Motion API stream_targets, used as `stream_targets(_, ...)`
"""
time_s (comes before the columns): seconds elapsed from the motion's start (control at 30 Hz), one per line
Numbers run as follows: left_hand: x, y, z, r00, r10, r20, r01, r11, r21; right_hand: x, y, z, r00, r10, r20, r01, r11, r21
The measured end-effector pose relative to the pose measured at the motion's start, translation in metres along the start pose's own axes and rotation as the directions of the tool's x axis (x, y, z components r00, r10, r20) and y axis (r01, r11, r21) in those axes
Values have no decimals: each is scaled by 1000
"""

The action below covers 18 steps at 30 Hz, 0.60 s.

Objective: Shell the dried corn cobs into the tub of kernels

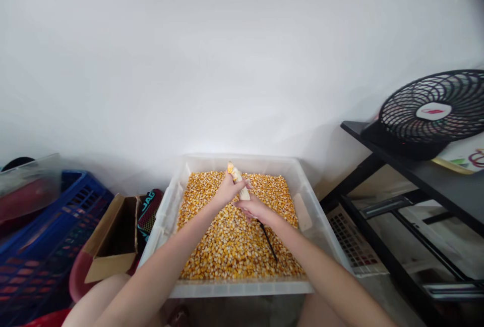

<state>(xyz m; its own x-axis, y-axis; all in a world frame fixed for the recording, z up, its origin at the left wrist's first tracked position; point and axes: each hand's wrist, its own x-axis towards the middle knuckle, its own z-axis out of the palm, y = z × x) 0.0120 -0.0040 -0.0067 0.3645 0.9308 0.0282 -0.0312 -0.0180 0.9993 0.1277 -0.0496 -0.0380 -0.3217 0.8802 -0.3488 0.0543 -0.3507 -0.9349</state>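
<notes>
An ear of corn (pixel 244 193) is held between both hands over a clear plastic bin (pixel 242 286). Its lower part is bare pale cob, while yellow kernels remain near the upper tip. My left hand (pixel 228 189) is closed around the upper half of the ear. My right hand (pixel 254 207) is closed at its lower end, with the fingertips partly hidden. Loose corn kernels (pixel 227 246) cover the bin floor in a thick layer. A thin dark rod (pixel 269 241) lies on the kernels just below my right hand, partly covered by it.
To the left stand an open cardboard box (pixel 115 231), a dark patterned item (pixel 150 213) and a blue crate (pixel 56 231). A black fan (pixel 434 110) rests on a dark table (pixel 449 185) at the right. Behind the bin rises a white wall (pixel 227 64).
</notes>
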Motion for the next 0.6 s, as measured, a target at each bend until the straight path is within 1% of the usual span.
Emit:
stream_targets(0.03,0,0,-1,1000,-8,0,8,1000,-7,0,0,0,1000,1,5,-1,1000,9)
stream_targets(0.1,-1,3,-5,998,-43,55,47,997,-63,-1,-2,-2,994,13,105,-17,999,37)
stream_targets(0.17,-4,11,-9,983,-56,172,76,991,-107,-3,-4,-7,967,29,254,-48,997,68)
stream_targets(0.23,-8,19,-11,960,-35,278,65,993,-101,-5,-7,-12,932,34,361,-71,993,90)
stream_targets(0.3,-10,24,-12,954,-21,300,51,994,-94,-7,-9,-14,925,23,379,-62,994,89)
stream_targets(0.4,-11,24,-11,975,-32,219,53,994,-91,-6,-9,-15,952,-13,305,-1,999,48)
stream_targets(0.43,-11,23,-10,976,-42,212,60,995,-79,-6,-9,-15,955,-14,297,2,999,42)
stream_targets(0.47,-12,23,-10,972,-52,230,68,996,-65,-6,-8,-16,951,-4,310,-10,999,43)
stream_targets(0.57,-13,25,-13,940,-61,335,83,995,-52,-6,-9,-20,917,47,395,-75,996,55)
stream_targets(0.6,-13,26,-14,934,-57,352,81,995,-56,-6,-10,-21,915,52,400,-79,995,53)
